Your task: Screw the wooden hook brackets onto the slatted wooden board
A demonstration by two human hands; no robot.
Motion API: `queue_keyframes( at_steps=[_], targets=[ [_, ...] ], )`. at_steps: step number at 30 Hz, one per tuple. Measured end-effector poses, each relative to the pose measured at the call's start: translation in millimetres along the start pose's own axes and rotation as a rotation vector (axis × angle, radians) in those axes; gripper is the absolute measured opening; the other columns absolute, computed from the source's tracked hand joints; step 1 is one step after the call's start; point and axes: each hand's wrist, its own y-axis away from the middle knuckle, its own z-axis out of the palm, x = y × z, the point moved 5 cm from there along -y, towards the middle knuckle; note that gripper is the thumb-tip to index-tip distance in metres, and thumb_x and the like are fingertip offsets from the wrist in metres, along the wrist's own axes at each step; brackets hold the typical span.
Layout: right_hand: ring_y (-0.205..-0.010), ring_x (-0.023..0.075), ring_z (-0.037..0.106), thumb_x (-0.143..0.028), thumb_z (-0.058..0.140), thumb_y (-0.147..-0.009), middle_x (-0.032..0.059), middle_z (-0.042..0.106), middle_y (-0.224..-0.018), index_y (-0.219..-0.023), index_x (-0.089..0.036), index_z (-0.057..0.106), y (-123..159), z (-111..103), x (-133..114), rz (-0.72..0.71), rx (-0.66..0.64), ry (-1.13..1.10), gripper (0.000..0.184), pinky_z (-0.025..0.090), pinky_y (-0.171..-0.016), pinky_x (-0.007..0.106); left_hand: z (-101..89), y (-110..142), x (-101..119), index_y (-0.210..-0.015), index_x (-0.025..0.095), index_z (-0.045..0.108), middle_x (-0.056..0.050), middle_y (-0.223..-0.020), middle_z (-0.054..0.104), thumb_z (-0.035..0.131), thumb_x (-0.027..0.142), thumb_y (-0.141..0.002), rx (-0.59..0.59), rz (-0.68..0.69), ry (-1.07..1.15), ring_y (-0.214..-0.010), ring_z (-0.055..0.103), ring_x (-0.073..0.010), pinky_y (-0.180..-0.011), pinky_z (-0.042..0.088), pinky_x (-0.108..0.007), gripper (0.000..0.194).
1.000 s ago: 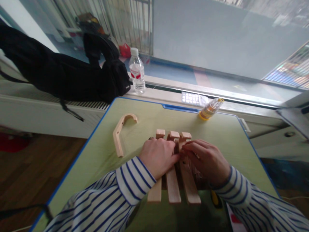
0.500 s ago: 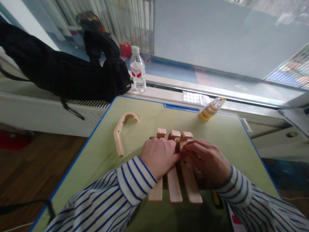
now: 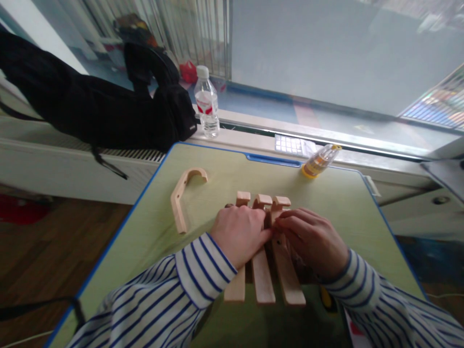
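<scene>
Three curved-end wooden pieces lie side by side in front of me: a left one (image 3: 235, 289), a middle one (image 3: 263, 280) and a right one (image 3: 290, 280). My left hand (image 3: 239, 234) is closed over the left and middle pieces, its thumb reaching toward the right one. Pinched fingers of my right hand (image 3: 313, 239) press at the upper part of the right piece, just above a dark hole in it. Whatever they hold is hidden. A separate hook-shaped wooden piece (image 3: 178, 200) rests on the table to the left.
The green table (image 3: 145, 251) has a blue edge. A yellow-capped bottle (image 3: 319, 162) stands at its back right. Behind it, a water bottle (image 3: 206, 106) and a black bag (image 3: 108, 111) sit on the sill. A yellow-and-black object (image 3: 328, 300) shows partly under my right wrist.
Both hands stay in nearly the same place on the wooden pieces. The whole view has shifted very slightly.
</scene>
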Motion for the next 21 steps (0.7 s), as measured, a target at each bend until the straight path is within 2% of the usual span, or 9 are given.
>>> queue_keyframes(
  at_steps=[8, 15, 21],
  targets=[
    [-0.077, 0.0130, 0.057, -0.016, 0.050, -0.087, 0.0030, 0.065, -0.083, -0.086, -0.017, 0.062, 0.2, 1.0, 1.0, 0.004, 0.003, -0.025, 0.012, 0.046, -0.071, 0.025, 0.3, 0.3, 0.0, -0.083, 0.018, 0.066, -0.008, -0.069, 0.066, 0.047, 0.050, -0.082, -0.023, -0.025, -0.009, -0.069, 0.065, -0.0249, -0.063, 0.049, -0.035, 0.037],
    [-0.078, 0.0140, 0.058, -0.015, 0.051, -0.086, 0.0055, 0.065, -0.087, -0.086, -0.016, 0.063, 1.4, -0.9, 2.4, 0.011, 0.042, 0.000, 0.012, 0.046, -0.070, 0.025, 0.3, -0.6, 0.1, -0.082, 0.018, 0.065, -0.007, -0.068, 0.066, 0.047, 0.052, -0.082, -0.022, -0.026, -0.004, -0.069, 0.065, -0.0250, -0.063, 0.049, -0.035, 0.039],
    [-0.078, 0.0137, 0.057, -0.015, 0.051, -0.086, 0.0045, 0.065, -0.085, -0.085, -0.017, 0.063, 0.6, 0.4, 2.1, 0.022, 0.000, -0.010, 0.011, 0.046, -0.072, 0.026, 1.3, -1.0, -0.2, -0.082, 0.018, 0.065, -0.007, -0.069, 0.066, 0.049, 0.051, -0.082, -0.021, -0.032, -0.004, -0.070, 0.065, -0.0249, -0.064, 0.048, -0.034, 0.036]
  ],
)
